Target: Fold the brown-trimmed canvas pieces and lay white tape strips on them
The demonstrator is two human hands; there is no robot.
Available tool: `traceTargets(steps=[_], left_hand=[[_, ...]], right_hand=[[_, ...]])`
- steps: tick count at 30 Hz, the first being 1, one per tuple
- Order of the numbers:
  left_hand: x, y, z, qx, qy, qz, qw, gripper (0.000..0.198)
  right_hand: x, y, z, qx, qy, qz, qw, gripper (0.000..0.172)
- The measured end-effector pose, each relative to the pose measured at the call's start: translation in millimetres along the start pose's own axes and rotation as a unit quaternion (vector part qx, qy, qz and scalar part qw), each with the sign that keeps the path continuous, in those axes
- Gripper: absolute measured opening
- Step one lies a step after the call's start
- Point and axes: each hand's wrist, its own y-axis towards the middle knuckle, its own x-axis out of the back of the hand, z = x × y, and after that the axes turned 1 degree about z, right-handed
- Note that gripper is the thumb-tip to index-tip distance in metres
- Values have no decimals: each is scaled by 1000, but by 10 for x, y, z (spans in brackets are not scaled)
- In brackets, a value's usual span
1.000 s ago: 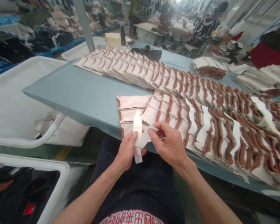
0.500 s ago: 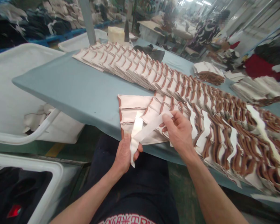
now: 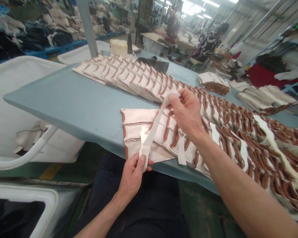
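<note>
A white backing strip (image 3: 154, 127) stretches taut between my two hands above the table's near edge. My left hand (image 3: 134, 173) pinches its lower end close to my lap. My right hand (image 3: 187, 110) is raised over the table and pinches the upper end between thumb and fingers. Under the strip lie pale pink fabric pieces with brown edging (image 3: 139, 127), fanned out in an overlapping row. A second long row of the same pieces (image 3: 129, 74) runs across the far side of the blue-grey table (image 3: 72, 102).
White tubs (image 3: 12, 99) stand to my left, one with fabric scraps inside. Stacks of cut pieces (image 3: 213, 82) and a dark cloth (image 3: 154, 62) lie at the table's far end. A grey post (image 3: 85, 26) rises behind. Another person (image 3: 208, 43) works in the background.
My right hand has risen up and away from my left, peeling the white strip out to its full length. My left hand stays low, holding the other end.
</note>
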Motion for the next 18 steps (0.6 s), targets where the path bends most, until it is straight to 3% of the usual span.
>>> traceTargets(steps=[8,14,18], left_hand=[[-46,23,40,27,-2,-2,1000,54],[-110,44,53,-6,11,-16,1000,49],[-138,13,71,16,11,-6,1000,49]], right_hand=[[-150,502,-103,8,56,-65,996,25],[-213,821,-212,90,-3,-133,987,27],[-237,1144,-276,72,21,-177,981,28]])
